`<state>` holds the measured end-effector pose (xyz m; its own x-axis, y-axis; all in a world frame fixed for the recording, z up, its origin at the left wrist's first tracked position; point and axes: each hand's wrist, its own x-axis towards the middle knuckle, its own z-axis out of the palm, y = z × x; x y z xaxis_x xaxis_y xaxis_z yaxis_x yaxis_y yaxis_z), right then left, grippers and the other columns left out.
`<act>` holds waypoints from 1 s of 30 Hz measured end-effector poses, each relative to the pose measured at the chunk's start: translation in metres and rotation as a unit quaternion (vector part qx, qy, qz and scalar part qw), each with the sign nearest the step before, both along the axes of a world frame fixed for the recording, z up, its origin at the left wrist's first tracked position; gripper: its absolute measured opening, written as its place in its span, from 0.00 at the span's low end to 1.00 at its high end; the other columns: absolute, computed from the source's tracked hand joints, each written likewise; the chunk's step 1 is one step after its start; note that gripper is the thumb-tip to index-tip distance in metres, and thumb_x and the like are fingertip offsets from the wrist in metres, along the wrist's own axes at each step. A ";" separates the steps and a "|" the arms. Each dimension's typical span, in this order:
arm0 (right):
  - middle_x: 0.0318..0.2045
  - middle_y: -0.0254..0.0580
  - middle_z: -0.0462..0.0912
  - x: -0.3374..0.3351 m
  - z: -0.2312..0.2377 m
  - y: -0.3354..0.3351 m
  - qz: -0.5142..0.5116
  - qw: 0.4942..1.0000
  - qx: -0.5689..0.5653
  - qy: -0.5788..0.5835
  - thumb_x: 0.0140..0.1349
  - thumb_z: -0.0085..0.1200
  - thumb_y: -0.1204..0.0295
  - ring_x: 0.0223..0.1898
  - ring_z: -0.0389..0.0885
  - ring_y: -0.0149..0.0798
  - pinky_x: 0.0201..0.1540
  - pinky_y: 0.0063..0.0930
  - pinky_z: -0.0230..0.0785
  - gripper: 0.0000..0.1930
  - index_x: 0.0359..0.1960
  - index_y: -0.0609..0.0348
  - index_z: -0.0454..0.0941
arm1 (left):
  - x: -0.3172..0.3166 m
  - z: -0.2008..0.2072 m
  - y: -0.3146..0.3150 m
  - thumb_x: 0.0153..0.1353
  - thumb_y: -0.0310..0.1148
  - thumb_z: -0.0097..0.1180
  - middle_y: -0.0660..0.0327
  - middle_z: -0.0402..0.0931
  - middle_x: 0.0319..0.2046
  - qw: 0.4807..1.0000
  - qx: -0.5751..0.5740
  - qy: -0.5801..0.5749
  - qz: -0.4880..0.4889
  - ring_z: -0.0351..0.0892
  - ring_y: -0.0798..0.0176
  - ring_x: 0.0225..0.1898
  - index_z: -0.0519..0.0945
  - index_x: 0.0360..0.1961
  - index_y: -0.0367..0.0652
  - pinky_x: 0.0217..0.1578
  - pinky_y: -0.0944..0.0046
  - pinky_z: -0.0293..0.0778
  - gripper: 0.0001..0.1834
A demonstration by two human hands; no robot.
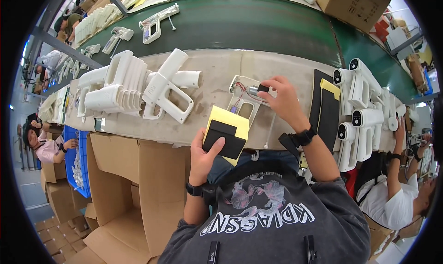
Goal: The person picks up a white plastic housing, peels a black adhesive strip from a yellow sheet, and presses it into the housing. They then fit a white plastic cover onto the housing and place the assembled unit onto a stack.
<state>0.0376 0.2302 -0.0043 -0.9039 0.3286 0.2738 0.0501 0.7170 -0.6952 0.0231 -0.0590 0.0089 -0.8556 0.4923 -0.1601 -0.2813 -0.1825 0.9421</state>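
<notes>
Shell (233, 84) holds wires (239, 88) and motor (253, 91), right hand (286, 101) pinching black pad (263, 89), left hand (202, 157) clasping foam (230, 145).

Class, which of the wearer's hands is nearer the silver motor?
Right: the right hand is just beside the silver motor; the left hand farther off, lower and leftward.

- Yellow sheet (221, 114): tilted, held up on the near side.
- Black rectangular pieces (225, 144): against the sheet's near part.
- White housing (234, 84): lies open beyond the sheet, red wires (240, 92) exposed.
- Silver cylinder (253, 91): in the housing, black piece (263, 89) at its right end.
</notes>
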 end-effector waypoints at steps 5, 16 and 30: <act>0.38 0.43 0.82 -0.012 -0.015 -0.001 0.023 0.998 0.041 0.028 0.55 0.69 0.71 0.40 0.78 0.44 0.44 0.37 0.73 0.14 0.42 0.62 0.86 | 0.004 -0.012 -0.011 0.65 0.31 0.66 0.65 0.81 0.37 0.998 -0.061 0.029 -0.008 0.77 0.76 0.37 0.76 0.43 0.38 0.41 0.73 0.73 0.12; 0.39 0.39 0.81 0.020 0.043 -0.041 0.122 0.982 -0.140 -0.038 0.58 0.69 0.74 0.34 0.78 0.34 0.40 0.28 0.72 0.12 0.44 0.61 0.86 | 0.002 -0.012 0.004 0.65 0.31 0.67 0.65 0.81 0.37 0.998 -0.052 0.032 0.012 0.76 0.77 0.38 0.76 0.43 0.37 0.40 0.73 0.74 0.13; 0.37 0.37 0.80 0.041 0.028 -0.074 0.359 0.858 -0.321 -0.177 0.60 0.67 0.76 0.34 0.77 0.30 0.41 0.26 0.71 0.11 0.44 0.62 0.82 | 0.011 -0.030 -0.042 0.59 0.28 0.70 0.66 0.79 0.39 0.984 -0.056 0.024 -0.168 0.75 0.74 0.42 0.77 0.41 0.40 0.45 0.69 0.71 0.14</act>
